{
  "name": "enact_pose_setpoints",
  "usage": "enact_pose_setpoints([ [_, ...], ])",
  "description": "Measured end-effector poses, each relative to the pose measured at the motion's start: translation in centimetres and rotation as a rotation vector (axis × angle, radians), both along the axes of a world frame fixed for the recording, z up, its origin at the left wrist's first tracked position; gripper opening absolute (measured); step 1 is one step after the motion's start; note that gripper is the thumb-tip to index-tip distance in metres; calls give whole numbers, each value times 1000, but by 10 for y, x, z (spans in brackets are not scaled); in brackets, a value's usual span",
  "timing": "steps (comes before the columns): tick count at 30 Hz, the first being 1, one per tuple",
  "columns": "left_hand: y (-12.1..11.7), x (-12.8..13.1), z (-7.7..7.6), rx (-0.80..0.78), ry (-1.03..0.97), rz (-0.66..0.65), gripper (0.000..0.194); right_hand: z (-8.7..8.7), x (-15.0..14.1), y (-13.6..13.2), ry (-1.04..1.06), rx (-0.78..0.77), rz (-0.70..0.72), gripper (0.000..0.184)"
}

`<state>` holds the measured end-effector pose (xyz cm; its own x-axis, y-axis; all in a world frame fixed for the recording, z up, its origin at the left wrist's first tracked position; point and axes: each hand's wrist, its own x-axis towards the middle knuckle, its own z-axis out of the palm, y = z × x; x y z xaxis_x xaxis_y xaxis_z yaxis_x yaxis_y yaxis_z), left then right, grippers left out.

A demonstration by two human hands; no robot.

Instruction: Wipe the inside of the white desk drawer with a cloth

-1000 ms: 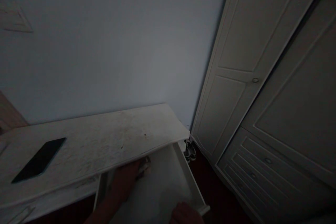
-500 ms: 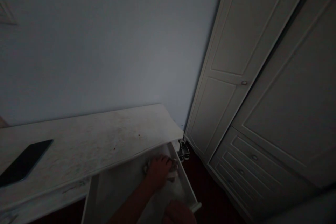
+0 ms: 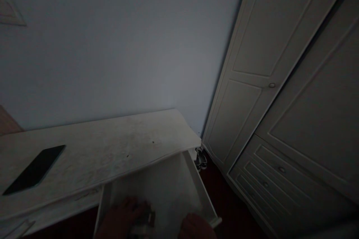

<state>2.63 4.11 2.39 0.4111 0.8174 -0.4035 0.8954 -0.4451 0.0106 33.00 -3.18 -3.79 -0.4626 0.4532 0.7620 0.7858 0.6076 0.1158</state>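
Observation:
A white drawer (image 3: 171, 183) is pulled out from under the desk. Inside it, toward the near left, my left hand (image 3: 125, 213) is closed on a small dark-and-pale object (image 3: 148, 219), blurred and too dim to name. Part of that object sticks out past the fingers on the right. My right hand (image 3: 196, 226) is at the near right of the drawer, fingers curled over its front edge. The bottom of the picture cuts off both hands.
A dark tablet-like slab (image 3: 36, 170) lies on the worn white desk (image 3: 112, 145). Shoes (image 3: 201, 160) stand on the dark red floor beyond the drawer's right side. A white wardrobe (image 3: 246, 108) with knobs and drawers rises at the right.
My left hand has moved from the drawer's back right to its near left, and the small object went with it. My right hand stays at the front edge. The view has shifted slightly.

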Motion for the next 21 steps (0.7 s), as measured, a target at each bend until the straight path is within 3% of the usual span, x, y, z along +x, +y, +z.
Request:
enact_pose_setpoints([
  [2,9,-9,12,137,8,112,89,1,0,0,8,-2,4,34],
  [4,22,-3,19,275,2,130,82,4,1,0,5,-13,29,33],
  [10,71,74,37,477,-100,50,63,9,2,-3,-67,-109,8,28],
  [15,83,148,47,400,-233,-91,52,0,0,-2,-66,-137,-21,36],
  [18,64,176,42,279,-304,-244,43,-5,1,1,-78,-135,-29,40],
  [21,37,181,34,119,-332,-399,21,-7,1,3,-50,-132,-14,36],
])
